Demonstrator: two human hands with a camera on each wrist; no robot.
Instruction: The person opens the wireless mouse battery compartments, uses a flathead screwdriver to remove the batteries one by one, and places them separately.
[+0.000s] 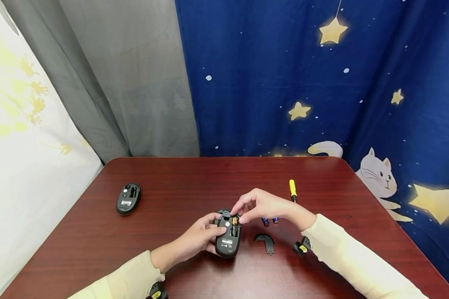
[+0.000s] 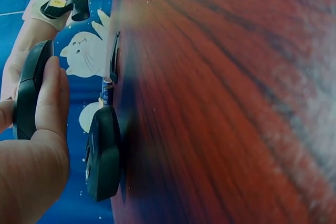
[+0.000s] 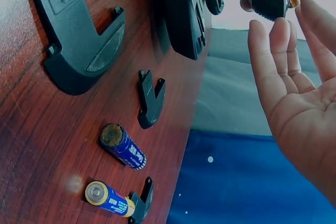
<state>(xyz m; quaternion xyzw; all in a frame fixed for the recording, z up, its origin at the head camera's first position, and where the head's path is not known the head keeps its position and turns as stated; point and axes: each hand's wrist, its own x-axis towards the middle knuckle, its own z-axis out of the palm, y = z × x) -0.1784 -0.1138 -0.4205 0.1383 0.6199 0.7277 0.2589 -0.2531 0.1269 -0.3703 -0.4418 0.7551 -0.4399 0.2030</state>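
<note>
We are curling our left hand (image 1: 200, 237) in a grip while our right hand (image 1: 260, 205) is hovering, fingertips bent downward.
</note>
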